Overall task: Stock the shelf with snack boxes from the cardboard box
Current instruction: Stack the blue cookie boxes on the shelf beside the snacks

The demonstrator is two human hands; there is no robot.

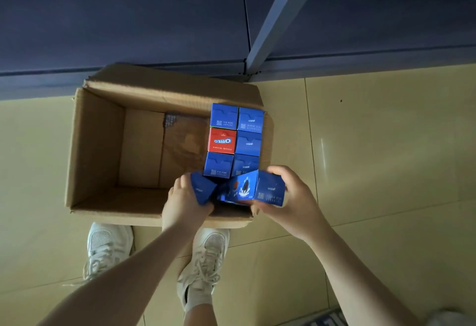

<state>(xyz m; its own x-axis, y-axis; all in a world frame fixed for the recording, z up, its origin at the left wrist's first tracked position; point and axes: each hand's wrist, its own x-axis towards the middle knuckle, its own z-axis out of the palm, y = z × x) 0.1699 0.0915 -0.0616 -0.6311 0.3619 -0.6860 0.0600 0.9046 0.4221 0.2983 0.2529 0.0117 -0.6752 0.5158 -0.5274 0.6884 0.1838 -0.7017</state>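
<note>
An open cardboard box point(98, 145) stands on the floor below me. Several snack boxes stand on end along its right side, most of them blue point(224, 117) and one red with an Oreo logo point(222, 140). At the box's near right corner my left hand point(184, 200) is closed around a blue snack box point(202, 189). My right hand point(293, 196) grips another blue snack box point(257, 189), tilted, with a cookie picture on its side. The left half of the cardboard box shows its bare bottom.
The dark blue shelf point(128, 16) runs along the top of the view, with a grey metal upright point(278, 19) slanting down to the floor. Beige floor tiles point(386, 145) surround the box. My white sneakers point(108, 248) stand just behind it.
</note>
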